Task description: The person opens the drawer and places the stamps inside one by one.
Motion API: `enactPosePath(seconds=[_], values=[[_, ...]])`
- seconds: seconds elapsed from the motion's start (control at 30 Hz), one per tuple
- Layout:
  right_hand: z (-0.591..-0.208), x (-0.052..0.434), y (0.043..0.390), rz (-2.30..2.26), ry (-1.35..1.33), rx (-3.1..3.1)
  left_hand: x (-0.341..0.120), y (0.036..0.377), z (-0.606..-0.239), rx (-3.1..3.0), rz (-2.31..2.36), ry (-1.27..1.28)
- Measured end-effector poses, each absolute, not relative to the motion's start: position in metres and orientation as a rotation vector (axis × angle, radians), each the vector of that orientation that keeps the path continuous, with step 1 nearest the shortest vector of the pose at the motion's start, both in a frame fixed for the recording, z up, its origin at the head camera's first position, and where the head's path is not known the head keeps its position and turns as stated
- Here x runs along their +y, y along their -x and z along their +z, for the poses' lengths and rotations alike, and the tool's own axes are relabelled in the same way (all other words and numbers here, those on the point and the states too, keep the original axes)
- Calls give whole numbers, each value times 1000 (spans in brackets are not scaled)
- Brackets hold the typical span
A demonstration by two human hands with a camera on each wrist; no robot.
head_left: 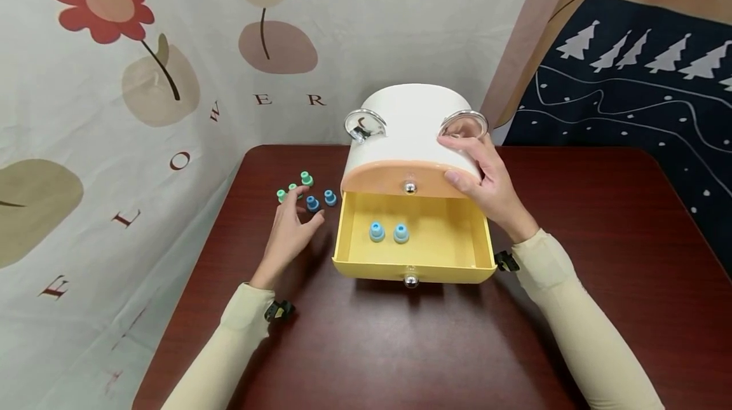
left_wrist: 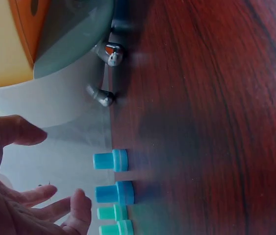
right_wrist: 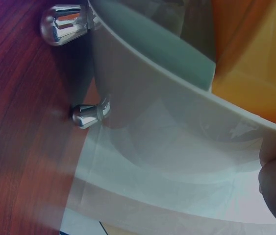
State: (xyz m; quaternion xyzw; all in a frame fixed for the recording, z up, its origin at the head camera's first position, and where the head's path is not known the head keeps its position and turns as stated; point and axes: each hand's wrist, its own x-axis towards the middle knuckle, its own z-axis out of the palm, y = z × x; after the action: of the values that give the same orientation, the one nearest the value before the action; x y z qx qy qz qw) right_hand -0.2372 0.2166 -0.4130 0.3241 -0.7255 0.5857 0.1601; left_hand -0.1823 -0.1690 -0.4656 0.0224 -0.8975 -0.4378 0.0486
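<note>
My left hand [head_left: 291, 232] reaches over small stepped plastic pegs, thumb and fingers spread apart around a dark blue peg [head_left: 312, 203]. In the left wrist view the fingers [left_wrist: 80, 210] hold nothing. A second blue peg [head_left: 330, 197] stands to its right, and green pegs [head_left: 307, 178] stand just behind. My right hand [head_left: 492, 184] holds the right side of a white drawer box [head_left: 414, 111], fingers on top by a silver ear and thumb on the orange upper drawer front [head_left: 372, 178]. The yellow lower drawer [head_left: 469, 238] is pulled out, with two light blue pegs [head_left: 377, 232] [head_left: 401, 234] upright inside.
Silver round knobs [head_left: 410, 281] stick out from both drawer fronts. The box stands on short silver legs [right_wrist: 86, 116] on a dark red wooden table [head_left: 429, 346]. A printed cloth [head_left: 354, 16] hangs behind and to the left; a dark tree-patterned cloth [head_left: 629, 98] hangs at the right.
</note>
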Motion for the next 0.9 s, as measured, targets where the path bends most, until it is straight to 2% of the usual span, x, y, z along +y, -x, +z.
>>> enactPosePath(seconds=[0.2, 0.47, 0.7, 0.9], values=[[-411, 216, 238, 1655, -933, -2066, -174, 185, -471, -2792, -1342, -93], [-412, 217, 238, 1659, -934, -2069, -176, 188, -475, -2860, -1320, 10], [-411, 216, 239, 1657, -932, -2064, -183, 198, -500, -2813, -1247, 88], [-413, 217, 239, 1664, -922, -2076, -189, 204, -520, -2787, -1189, 54]])
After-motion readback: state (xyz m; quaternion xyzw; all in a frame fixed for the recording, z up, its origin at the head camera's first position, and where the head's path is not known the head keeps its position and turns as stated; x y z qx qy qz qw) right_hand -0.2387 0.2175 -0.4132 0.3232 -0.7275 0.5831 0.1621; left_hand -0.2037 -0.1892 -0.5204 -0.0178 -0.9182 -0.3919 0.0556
